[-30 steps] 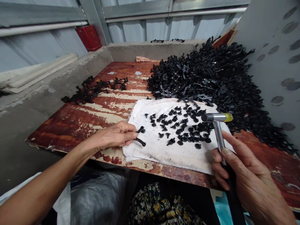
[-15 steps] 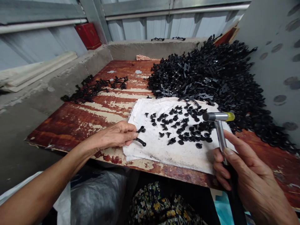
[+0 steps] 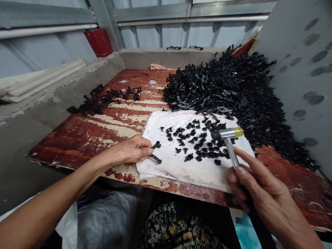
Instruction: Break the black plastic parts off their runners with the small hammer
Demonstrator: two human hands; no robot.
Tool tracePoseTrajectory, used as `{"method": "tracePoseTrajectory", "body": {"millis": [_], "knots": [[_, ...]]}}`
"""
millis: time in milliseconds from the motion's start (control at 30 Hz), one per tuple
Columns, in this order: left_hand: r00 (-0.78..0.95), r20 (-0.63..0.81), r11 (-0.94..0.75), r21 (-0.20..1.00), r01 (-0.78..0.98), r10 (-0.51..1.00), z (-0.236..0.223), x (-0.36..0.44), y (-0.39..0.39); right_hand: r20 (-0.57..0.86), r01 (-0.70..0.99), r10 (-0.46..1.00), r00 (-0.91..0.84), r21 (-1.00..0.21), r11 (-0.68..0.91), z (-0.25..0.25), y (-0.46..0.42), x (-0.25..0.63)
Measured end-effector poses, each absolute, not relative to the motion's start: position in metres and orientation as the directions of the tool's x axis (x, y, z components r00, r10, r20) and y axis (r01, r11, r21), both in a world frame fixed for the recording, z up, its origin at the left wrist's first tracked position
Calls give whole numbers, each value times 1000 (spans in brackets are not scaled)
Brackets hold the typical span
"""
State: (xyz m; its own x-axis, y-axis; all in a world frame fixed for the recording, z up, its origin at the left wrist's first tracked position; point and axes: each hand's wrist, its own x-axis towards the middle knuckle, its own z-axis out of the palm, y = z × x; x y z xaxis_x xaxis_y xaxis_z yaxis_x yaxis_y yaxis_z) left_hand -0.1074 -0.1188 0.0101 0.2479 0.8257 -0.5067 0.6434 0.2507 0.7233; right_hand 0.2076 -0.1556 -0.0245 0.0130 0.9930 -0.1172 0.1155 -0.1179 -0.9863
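My left hand rests on the left edge of a white cloth, its fingers pinched on a small black plastic strip part that lies on the cloth. My right hand is wrapped round the black handle of a small metal hammer with a yellow tip on its head. The hammer head hovers over several loose black clips scattered on the cloth, to the right of the held part.
A worn red wooden board carries the cloth. A big heap of black plastic parts fills its right back, against a grey panel. A smaller black pile lies at the left. A concrete ledge borders the board.
My right hand has swung the hammer a little to the left and down over the clips. My left hand stays put on the black part.
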Motion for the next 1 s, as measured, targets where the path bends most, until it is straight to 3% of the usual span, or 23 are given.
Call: {"method": "tracePoseTrajectory", "body": {"millis": [133,200,267,533,600,733,867,1000], "knots": [[241,-527,279,722,633,815,9,-109,-117,197,435,936,-292,-844,313,-21,-152,188],[227,-536,305,725,617,813,8,-110,-117,330,470,820,-468,-693,547,-19,-145,173],[220,-536,313,727,612,815,8,-110,-116,358,490,735,-576,-568,661,-17,-138,158],[249,-521,264,721,641,816,11,-110,-113,378,584,619,-688,-217,782,-7,-127,131],[266,-523,281,744,606,810,9,-111,-114,356,577,613,-705,-213,788,-7,-127,132],[248,-497,254,737,626,831,6,-112,-116,470,561,623,-625,-284,777,-9,-129,135],[260,-499,244,735,632,827,4,-113,-115,328,580,626,-708,-236,780,-8,-128,136],[244,-511,266,730,630,824,1,-114,-115,382,596,661,-646,-290,749,-10,-128,137]]}}
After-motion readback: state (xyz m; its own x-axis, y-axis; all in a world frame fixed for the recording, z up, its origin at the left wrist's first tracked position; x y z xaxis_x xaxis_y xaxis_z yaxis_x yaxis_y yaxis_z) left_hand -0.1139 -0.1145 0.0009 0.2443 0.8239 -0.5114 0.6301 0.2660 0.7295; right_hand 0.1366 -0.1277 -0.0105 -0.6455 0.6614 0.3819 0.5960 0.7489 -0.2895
